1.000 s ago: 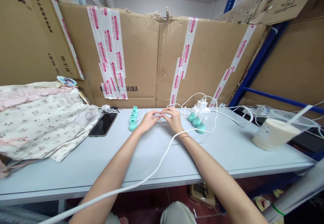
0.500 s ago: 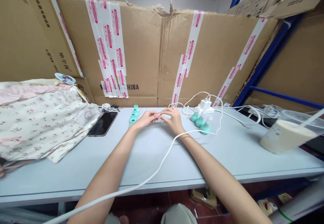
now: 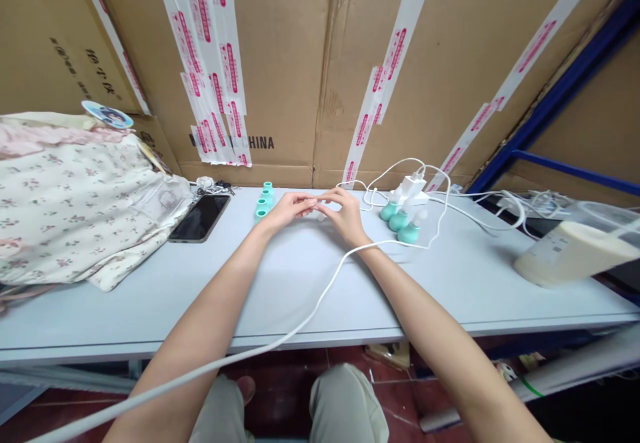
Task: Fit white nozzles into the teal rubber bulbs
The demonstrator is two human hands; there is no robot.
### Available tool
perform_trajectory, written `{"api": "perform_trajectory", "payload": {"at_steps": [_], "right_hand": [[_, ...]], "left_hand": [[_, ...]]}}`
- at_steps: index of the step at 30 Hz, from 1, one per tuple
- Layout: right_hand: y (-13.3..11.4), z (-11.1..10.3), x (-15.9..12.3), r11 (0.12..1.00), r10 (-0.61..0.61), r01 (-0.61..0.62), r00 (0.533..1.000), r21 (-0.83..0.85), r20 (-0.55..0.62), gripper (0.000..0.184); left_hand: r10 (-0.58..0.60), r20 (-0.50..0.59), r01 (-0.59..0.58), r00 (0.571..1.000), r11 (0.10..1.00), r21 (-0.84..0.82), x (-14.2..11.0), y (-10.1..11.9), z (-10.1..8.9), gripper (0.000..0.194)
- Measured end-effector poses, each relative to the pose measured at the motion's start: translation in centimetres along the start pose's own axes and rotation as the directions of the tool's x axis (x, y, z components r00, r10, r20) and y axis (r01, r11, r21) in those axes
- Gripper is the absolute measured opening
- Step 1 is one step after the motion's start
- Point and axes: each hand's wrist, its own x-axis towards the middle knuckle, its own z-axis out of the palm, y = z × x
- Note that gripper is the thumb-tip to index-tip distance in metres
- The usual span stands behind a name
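My left hand (image 3: 290,209) and my right hand (image 3: 346,215) meet above the middle of the table, fingertips together. Both are closed in a pinch. A small whitish, see-through piece (image 3: 321,217) shows just under the fingertips; most of what they hold is hidden. Beside my left hand stands a row of several teal rubber bulbs (image 3: 261,215) with open necks. To the right of my right hand are three teal bulbs with clear tips (image 3: 409,232), standing upright.
A white cable (image 3: 320,303) runs across the front, over both forearms, to a white plug and power strip (image 3: 413,188). At left lie a phone (image 3: 200,219) and a floral cloth bag (image 3: 75,203). A tilted-looking drink cup (image 3: 565,253) stands right. Cardboard (image 3: 280,63) walls the back.
The view has tipped downward, so the table and hands sit higher in the picture. My hands keep their fingertips together with only slight finger movement.
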Motion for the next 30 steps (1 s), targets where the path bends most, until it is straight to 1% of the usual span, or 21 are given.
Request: {"api": "perform_trajectory", "payload": {"at_steps": [5, 7, 10, 13, 15, 17, 19, 21, 23, 25, 28, 30], "right_hand": [[0.4, -0.1, 0.1, 1.0, -0.005, 0.005, 1.0, 0.008, -0.008, 0.023], [0.5, 0.0, 0.1, 1.0, -0.008, 0.008, 1.0, 0.007, -0.002, 0.024], [0.6, 0.0, 0.2, 1.0, 0.014, -0.014, 1.0, -0.014, 0.017, 0.03], [1.0, -0.1, 0.4, 0.998, 0.037, -0.035, 0.999, -0.048, 0.025, 0.039], [1.5, -0.2, 0.4, 0.993, 0.069, -0.064, 0.996, -0.094, 0.057, 0.039], [2.0, -0.3, 0.2, 0.982, 0.128, -0.104, 0.98, -0.156, 0.154, 0.033], [2.4, -0.3, -0.1, 0.97, 0.186, -0.131, 0.943, -0.204, 0.278, 0.027], [2.7, -0.2, -0.3, 0.968, 0.202, -0.133, 0.914, -0.211, 0.351, 0.023], [2.9, 0.0, -0.5, 0.973, 0.191, -0.129, 0.915, -0.192, 0.355, 0.019], [3.0, 0.2, -0.5, 0.977, 0.191, -0.145, 0.922, -0.156, 0.337, 0.014], [3.1, 0.4, -0.4, 0.975, 0.222, -0.205, 0.919, -0.087, 0.325, 0.012], [3.0, 0.4, -0.1, 0.967, 0.249, -0.256, 0.926, -0.012, 0.282, 0.012]], "left_hand": [[-0.026, -0.033, 0.025, 0.999, 0.999, -0.02, 0.3, 0.0, 0.5, 0.039], [-0.023, -0.094, 0.023, 0.995, 1.0, -0.001, 0.4, -0.1, 0.8, 0.037], [-0.009, -0.221, 0.005, 0.975, 1.0, -0.018, 0.6, -0.3, 1.2, 0.036], [-0.015, -0.313, -0.009, 0.95, 0.997, -0.076, 0.9, -0.5, 1.0, 0.037], [-0.005, -0.352, -0.031, 0.936, 0.995, -0.097, 1.0, -0.5, 0.7, 0.039], [0.004, -0.352, -0.048, 0.936, 0.992, -0.115, 1.0, -0.5, 0.4, 0.042], [-0.001, -0.314, -0.05, 0.949, 0.987, -0.154, 0.9, -0.5, 0.5, 0.043], [-0.012, -0.277, -0.049, 0.961, 0.976, -0.212, 0.9, -0.4, 0.8, 0.042], [-0.009, -0.271, -0.06, 0.963, 0.968, -0.243, 0.9, -0.3, 1.1, 0.042], [-0.004, -0.286, -0.064, 0.958, 0.972, -0.226, 0.9, -0.3, 1.3, 0.043], [-0.006, -0.294, -0.046, 0.956, 0.984, -0.17, 1.0, -0.3, 1.2, 0.043], [-0.006, -0.273, -0.037, 0.962, 0.988, -0.152, 0.9, -0.4, 1.1, 0.042]]}}
